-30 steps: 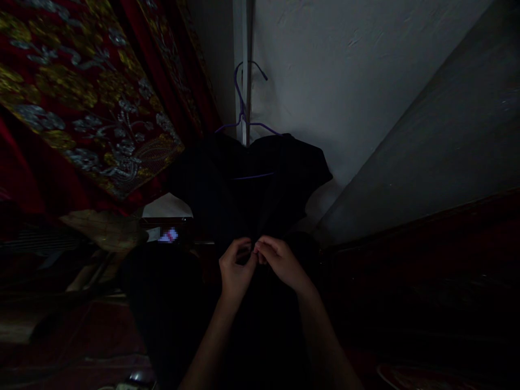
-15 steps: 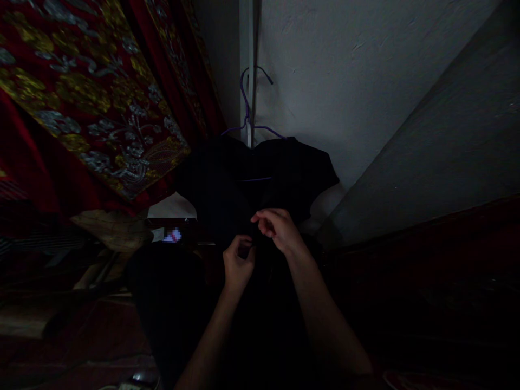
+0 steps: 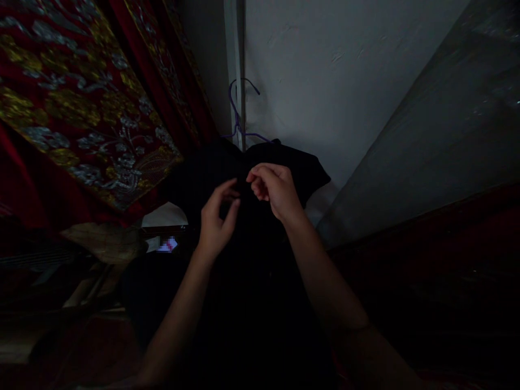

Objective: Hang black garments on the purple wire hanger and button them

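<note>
Dark garment [image 3: 252,233] hangs directly before us, its long axis running down from the shoulders towards our body; the lower part merges with deep shadow, and we cannot fix its hem. Our forearms reach over it from either side.

We find the left hand [image 3: 217,216] over the garment's left part as we view it, thumb and fingers curved and spread apart, with nothing visible between them. The right hand [image 3: 274,189] is placed slightly farther up; its thumb and forefinger are drawn close together, the other fingers curled in. We cannot tell whether a fold or some small item is pinched there. The fingertips of both hands point inwards at each other across the garment's middle, apart but near. The neckline lies just beyond them, and the right hand is the nearer to it. Contact with the cloth is not provable in this light.

Our own hands and forearms cover much of the garment's front. To the left we note a tan, rounded object [image 3: 105,241] and a small bright patch [image 3: 168,245], blurred beyond identification. Above these, a red embroidered cloth [image 3: 73,108] crowds the garment's left shoulder; whether they touch we cannot say.

Beyond the neckline, a purple hanger [image 3: 238,129] rises from the garment, its hook at a pale upright [image 3: 233,43]. A grey-white wall [image 3: 325,81] stands behind.
</note>
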